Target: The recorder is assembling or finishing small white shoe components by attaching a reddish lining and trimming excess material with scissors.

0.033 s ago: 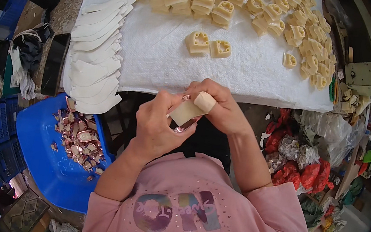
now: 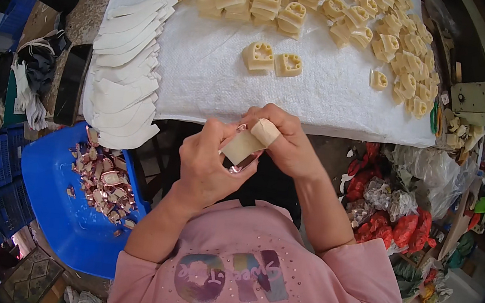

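Just in front of the table's near edge, my two hands are closed around a pale block [image 2: 240, 147], seemingly a shoe heel, with shiny pink material along its edges. My left hand [image 2: 208, 156] grips its left side, fingers wrapped around it. My right hand [image 2: 292, 142] clasps the far right end. A beige covering, perhaps tape, shows on my right thumb [image 2: 265, 132], pressed on the block. Beyond my hands, two cream heel blocks [image 2: 259, 58] stand side by side on a white woven cloth [image 2: 202, 86]. The block's underside is hidden.
Many more cream blocks [image 2: 408, 63] crowd the table's far and right sides. Overlapping white curved strips [image 2: 125, 70] lie along its left. A blue basin [image 2: 60, 208] at lower left holds shiny pink pieces [image 2: 109, 180]. Red plastic bags [image 2: 405, 229] are heaped at right.
My right hand and its thumb have shifted very slightly left along the block. Both hands keep their hold; everything else stays put.
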A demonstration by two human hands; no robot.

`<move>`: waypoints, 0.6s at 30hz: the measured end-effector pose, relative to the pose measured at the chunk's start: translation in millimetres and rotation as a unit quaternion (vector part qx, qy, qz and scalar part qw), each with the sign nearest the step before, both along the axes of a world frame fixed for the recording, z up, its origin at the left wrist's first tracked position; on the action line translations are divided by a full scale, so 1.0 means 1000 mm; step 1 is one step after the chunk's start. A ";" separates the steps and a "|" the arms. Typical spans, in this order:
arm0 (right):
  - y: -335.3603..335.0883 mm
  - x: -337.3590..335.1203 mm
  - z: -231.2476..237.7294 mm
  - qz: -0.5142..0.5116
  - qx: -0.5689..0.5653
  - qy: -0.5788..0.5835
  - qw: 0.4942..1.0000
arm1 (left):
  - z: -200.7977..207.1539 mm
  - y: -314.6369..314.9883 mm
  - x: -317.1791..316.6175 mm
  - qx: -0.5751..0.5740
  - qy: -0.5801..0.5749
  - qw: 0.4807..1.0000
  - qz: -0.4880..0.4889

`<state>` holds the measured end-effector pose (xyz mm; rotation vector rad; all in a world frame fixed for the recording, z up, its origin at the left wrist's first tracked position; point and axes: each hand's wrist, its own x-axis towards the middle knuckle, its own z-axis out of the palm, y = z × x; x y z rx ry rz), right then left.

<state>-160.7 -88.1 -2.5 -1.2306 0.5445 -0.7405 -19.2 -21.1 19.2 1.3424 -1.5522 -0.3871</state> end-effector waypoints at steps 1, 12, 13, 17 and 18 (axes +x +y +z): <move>0.003 0.002 -0.001 -0.023 -0.039 0.026 0.999 | -0.002 0.001 -0.004 0.009 -0.003 1.000 0.024; 0.024 0.020 0.002 -0.064 0.247 -0.156 0.954 | -0.012 -0.002 -0.008 -0.015 0.000 0.994 0.110; 0.025 0.021 0.000 -0.067 0.250 -0.155 0.953 | -0.010 -0.002 -0.009 -0.020 -0.014 0.993 0.114; 0.025 0.023 0.000 -0.134 -0.051 0.116 0.983 | -0.017 -0.002 -0.008 -0.036 -0.049 0.988 0.139; 0.026 0.025 0.001 -0.131 -0.050 0.117 0.983 | -0.019 -0.003 -0.006 -0.040 -0.069 0.988 0.131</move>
